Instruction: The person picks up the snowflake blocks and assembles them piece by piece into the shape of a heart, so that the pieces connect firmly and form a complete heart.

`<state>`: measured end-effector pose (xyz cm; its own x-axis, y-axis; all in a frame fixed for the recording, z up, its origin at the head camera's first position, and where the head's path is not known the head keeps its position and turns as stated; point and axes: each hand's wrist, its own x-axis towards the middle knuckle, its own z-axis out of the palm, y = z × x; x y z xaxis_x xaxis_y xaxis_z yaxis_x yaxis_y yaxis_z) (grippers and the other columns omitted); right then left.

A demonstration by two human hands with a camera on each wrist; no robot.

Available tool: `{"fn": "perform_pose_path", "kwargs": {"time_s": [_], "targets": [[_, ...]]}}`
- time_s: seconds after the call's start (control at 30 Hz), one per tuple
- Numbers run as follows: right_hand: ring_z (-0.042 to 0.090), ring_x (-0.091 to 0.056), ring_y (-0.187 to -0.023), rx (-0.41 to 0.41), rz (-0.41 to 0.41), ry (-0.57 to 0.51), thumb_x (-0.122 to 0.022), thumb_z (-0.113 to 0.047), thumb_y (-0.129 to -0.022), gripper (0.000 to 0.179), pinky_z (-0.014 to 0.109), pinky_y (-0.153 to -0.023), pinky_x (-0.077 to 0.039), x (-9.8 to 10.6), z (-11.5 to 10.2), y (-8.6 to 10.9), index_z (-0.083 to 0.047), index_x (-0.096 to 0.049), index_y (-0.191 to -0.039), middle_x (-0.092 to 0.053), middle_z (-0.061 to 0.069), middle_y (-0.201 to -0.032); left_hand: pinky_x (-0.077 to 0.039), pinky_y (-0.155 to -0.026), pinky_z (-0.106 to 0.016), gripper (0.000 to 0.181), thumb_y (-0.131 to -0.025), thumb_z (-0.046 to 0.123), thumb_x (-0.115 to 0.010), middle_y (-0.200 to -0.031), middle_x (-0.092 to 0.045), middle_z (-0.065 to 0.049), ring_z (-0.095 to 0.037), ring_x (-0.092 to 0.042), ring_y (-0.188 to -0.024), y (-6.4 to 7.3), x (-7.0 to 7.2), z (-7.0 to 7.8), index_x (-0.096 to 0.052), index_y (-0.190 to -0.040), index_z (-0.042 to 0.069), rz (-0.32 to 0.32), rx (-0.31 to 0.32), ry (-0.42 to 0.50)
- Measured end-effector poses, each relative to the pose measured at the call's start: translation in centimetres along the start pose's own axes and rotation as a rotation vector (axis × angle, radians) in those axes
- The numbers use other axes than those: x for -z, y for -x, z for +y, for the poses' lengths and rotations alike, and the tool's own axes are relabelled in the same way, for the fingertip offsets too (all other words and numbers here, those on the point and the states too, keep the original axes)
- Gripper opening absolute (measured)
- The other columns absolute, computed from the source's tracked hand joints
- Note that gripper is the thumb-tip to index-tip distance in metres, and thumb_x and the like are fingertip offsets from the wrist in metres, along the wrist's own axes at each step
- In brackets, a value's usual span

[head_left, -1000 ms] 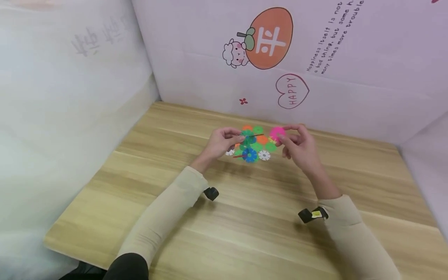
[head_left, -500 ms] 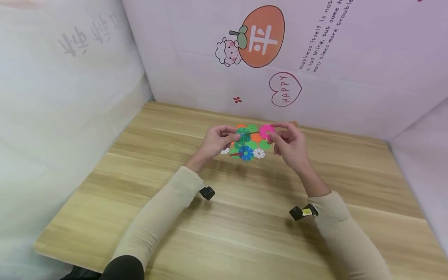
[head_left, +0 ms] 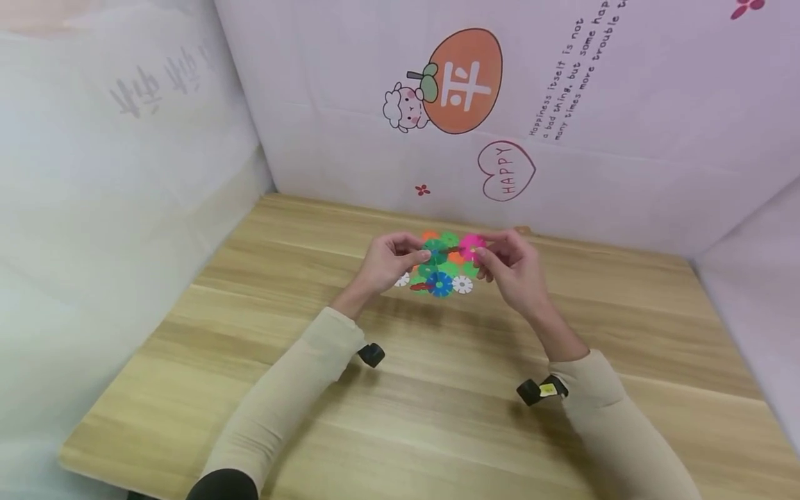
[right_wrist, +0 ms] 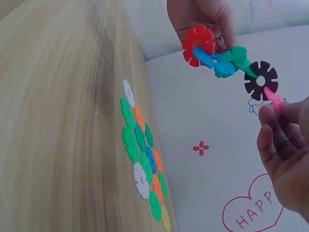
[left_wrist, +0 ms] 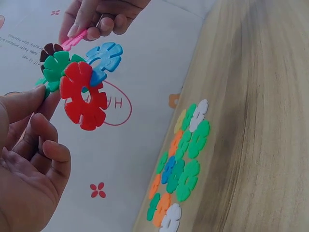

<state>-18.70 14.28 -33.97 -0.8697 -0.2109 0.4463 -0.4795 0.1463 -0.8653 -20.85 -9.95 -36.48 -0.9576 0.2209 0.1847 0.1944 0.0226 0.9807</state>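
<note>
Over the table, my left hand (head_left: pixel 389 264) pinches the green disc (left_wrist: pixel 54 67) of a small joined chain of slotted plastic snowflake discs. A blue disc (left_wrist: pixel 112 51) and a red disc (left_wrist: pixel 76 78) hang from one side of it. On the other side of the green one is a dark brown or black disc (right_wrist: pixel 252 86). My right hand (head_left: pixel 517 271) pinches a pink snowflake disc (right_wrist: pixel 273 98) between thumb and forefinger. Its edge meets the rim of the dark disc in the right wrist view; how deep the slots engage I cannot tell.
Several loose snowflake discs lie flat on the wooden table (head_left: pixel 431 417) beneath the hands, among them a white disc (right_wrist: pixel 140 181), a green disc (left_wrist: pixel 188 181) and a yellow disc (right_wrist: pixel 165 218). A printed white backdrop (head_left: pixel 350 153) rises behind the table.
The right hand has brought the pink disc leftward from apart to meeting the dark disc. That dark disc, a thin line before, now shows slightly broader. The left hand keeps its grip.
</note>
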Motion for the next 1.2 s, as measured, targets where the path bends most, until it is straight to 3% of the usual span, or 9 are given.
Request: {"fn": "perform_pose_path", "kwargs": {"time_s": [0.23,0.47,0.63,0.77,0.87,1.0,1.1,1.2], "targets": [[0.020,-0.058,-0.057,0.012,-0.011,-0.004,-0.063,0.006,-0.095,0.021,0.023,-0.052,-0.051,0.5,1.4,0.1,0.008,-0.062,-0.117,-0.062,0.025,-0.079,-0.040,-0.054,-0.022,0.009,-0.090,0.004,-0.075,-0.076,-0.065,-0.003,-0.014,-0.050,-0.063,0.1,-0.1,0.0,-0.072,-0.097,-0.001,-0.018,-0.049,-0.026],[0.019,-0.058,-0.057,0.023,-0.023,0.012,-0.063,0.006,-0.096,0.020,0.024,-0.052,-0.051,0.4,1.1,0.4,0.008,-0.062,-0.116,-0.062,0.024,-0.079,-0.043,-0.056,-0.023,0.009,-0.090,0.005,-0.075,-0.078,-0.064,-0.004,-0.016,-0.051,-0.065,0.0,-0.3,0.2,-0.072,-0.097,0.000,-0.039,-0.028,-0.018],[0.021,-0.056,-0.056,0.020,-0.034,0.001,-0.061,0.011,-0.095,0.022,0.022,-0.052,-0.051,0.1,0.4,0.4,0.011,-0.059,-0.116,-0.061,0.028,-0.079,-0.046,-0.058,-0.024,0.009,-0.090,0.005,-0.075,-0.079,-0.065,-0.006,-0.028,-0.054,-0.069,-0.2,-0.2,0.4,-0.072,-0.096,-0.001,-0.039,-0.023,-0.035],[0.021,-0.057,-0.056,0.005,-0.016,0.013,-0.063,0.008,-0.095,0.021,0.023,-0.051,-0.051,0.2,0.7,0.2,0.010,-0.060,-0.116,-0.061,0.027,-0.079,-0.045,-0.058,-0.023,0.010,-0.090,0.002,-0.075,-0.078,-0.065,-0.006,-0.023,-0.055,-0.067,-0.5,-0.4,0.5,-0.071,-0.096,-0.004,-0.038,-0.014,-0.030],[0.020,-0.058,-0.056,-0.013,-0.004,0.025,-0.065,0.004,-0.095,0.021,0.025,-0.051,-0.051,0.2,1.2,0.1,0.007,-0.062,-0.116,-0.063,0.025,-0.079,-0.045,-0.057,-0.022,0.007,-0.090,0.000,-0.074,-0.079,-0.066,-0.007,-0.019,-0.054,-0.066,-0.7,-0.5,0.5,-0.071,-0.095,-0.003,-0.039,0.009,-0.033],[0.023,-0.057,-0.056,-0.026,-0.012,0.030,-0.063,0.005,-0.096,0.023,0.025,-0.051,-0.051,0.3,1.8,-0.1,0.009,-0.062,-0.119,-0.061,0.029,-0.079,-0.048,-0.058,-0.024,0.007,-0.090,0.006,-0.076,-0.083,-0.069,-0.011,-0.018,-0.058,-0.067,-1.0,-0.2,0.4,-0.072,-0.094,0.002,-0.061,0.091,-0.059],[0.028,-0.056,-0.056,-0.034,-0.025,0.023,-0.062,0.006,-0.096,0.025,0.024,-0.051,-0.051,0.2,1.8,-0.3,0.010,-0.061,-0.121,-0.060,0.032,-0.080,-0.052,-0.065,-0.030,0.014,-0.091,0.014,-0.077,-0.089,-0.071,-0.010,-0.017,-0.061,-0.071,-1.2,0.3,0.2,-0.073,-0.099,0.004,-0.096,0.138,-0.095],[0.030,-0.056,-0.056,-0.048,-0.047,0.020,-0.062,0.006,-0.097,0.025,0.023,-0.051,-0.050,-0.1,1.3,-0.4,0.011,-0.061,-0.121,-0.061,0.033,-0.080,-0.053,-0.073,-0.036,0.020,-0.092,0.020,-0.077,-0.095,-0.072,-0.008,-0.019,-0.062,-0.079,-1.4,1.0,0.2,-0.074,-0.104,0.005,-0.142,0.139,-0.141]]}}
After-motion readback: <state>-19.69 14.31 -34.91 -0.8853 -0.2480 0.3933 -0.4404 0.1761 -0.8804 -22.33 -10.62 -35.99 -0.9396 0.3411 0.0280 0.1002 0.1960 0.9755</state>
